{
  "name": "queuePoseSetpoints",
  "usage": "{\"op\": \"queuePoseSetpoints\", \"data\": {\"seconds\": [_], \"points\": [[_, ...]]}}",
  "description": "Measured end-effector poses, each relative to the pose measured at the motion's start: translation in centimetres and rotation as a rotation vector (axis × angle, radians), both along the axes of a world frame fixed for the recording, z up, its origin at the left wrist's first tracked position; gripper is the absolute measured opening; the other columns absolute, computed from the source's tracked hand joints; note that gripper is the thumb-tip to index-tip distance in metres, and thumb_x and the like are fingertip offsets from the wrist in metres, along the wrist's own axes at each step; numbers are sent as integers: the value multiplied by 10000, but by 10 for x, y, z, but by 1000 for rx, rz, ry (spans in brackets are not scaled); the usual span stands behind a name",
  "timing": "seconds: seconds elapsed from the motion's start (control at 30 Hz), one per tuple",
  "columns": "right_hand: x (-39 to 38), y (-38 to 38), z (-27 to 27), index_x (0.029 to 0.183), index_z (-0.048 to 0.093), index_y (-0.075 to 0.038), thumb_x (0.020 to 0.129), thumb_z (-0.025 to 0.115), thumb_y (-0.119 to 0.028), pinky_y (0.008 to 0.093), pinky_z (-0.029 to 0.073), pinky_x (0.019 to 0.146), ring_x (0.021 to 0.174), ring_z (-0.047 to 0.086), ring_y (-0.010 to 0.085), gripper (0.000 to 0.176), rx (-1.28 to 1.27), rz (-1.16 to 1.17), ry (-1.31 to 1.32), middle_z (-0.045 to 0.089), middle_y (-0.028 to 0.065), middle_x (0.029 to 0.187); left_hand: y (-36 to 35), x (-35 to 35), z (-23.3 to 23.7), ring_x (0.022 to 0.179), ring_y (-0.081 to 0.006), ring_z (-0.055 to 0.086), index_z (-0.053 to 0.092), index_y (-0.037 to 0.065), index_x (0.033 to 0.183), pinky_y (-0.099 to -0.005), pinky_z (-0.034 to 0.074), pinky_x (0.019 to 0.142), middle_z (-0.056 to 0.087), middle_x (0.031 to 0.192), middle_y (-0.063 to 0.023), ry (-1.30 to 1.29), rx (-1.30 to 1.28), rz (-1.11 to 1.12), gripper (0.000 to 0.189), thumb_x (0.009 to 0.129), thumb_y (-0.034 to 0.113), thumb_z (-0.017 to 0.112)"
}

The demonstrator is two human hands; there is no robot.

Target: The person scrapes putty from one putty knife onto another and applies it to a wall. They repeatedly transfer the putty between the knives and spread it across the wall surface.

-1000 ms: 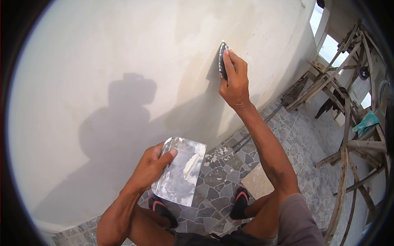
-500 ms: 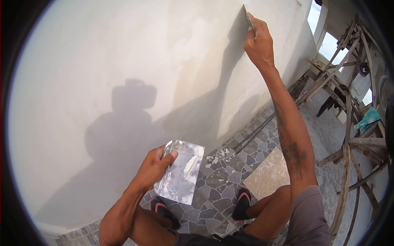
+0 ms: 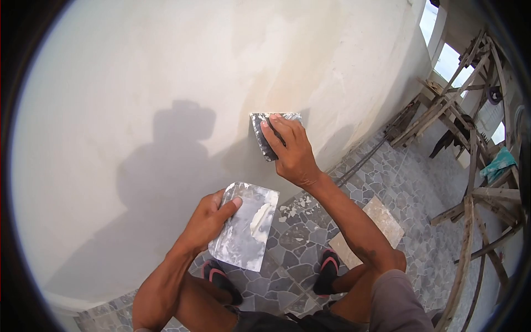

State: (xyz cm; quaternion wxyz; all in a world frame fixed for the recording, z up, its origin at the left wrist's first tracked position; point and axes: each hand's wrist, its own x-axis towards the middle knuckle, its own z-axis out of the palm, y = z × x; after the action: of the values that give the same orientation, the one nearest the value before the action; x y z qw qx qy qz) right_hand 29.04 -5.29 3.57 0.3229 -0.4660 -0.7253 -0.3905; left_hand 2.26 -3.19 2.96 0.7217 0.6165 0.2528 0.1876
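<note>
Pale wall (image 3: 182,61) just beyond the right hand (image 3: 296,155); metal plate (image 3: 240,227) grasped by the left hand (image 3: 210,218); dark scraper (image 3: 265,145) grasped in the right hand; white paste (image 3: 260,219) on the plate, right of the left hand

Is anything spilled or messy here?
Yes, pale flakes are scattered on the floor, seen right of the flat plate in the left hand. They look odd because they stand out against the darker floor.

Sleeve (image 3: 401,301): short, greyish-mauve, lower right of the frame
Shorts (image 3: 271,323): dark, bottom centre
Flip-flops (image 3: 325,278): black with pinkish-red straps, lower centre
Right forearm (image 3: 348,218): dark marking near the elbow
</note>
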Motion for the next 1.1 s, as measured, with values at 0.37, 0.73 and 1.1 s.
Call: {"op": "queuePoseSetpoints", "data": {"seconds": [0.37,0.73,1.1], "points": [[135,10,154,1363,564,-22,879,497,78,371,542,891,1058,645,314,499,360,-177,270,575,162,1257,3,-1,-5,834,-84,630,591,-54,1216,-271,534,752,680,1000,-61,9,27,15,347,1025,234,560],[108,20,109,1372,565,-38,794,516,149,384,524,963,1181,585,308,610,231,-118,320,562,141,1290,3,-4,-6,771,-71,649,578,-59,1229,-252,554,690,686,962,-60,-13,4,45,367,1010,235,590],[37,21,-23,1360,551,17,671,541,156,494,414,1054,1251,525,381,703,176,-66,224,545,206,1290,2,3,-2,813,-78,633,583,-57,1221,-261,535,726,676,978,-60,18,20,5,372,1011,250,579]]}}
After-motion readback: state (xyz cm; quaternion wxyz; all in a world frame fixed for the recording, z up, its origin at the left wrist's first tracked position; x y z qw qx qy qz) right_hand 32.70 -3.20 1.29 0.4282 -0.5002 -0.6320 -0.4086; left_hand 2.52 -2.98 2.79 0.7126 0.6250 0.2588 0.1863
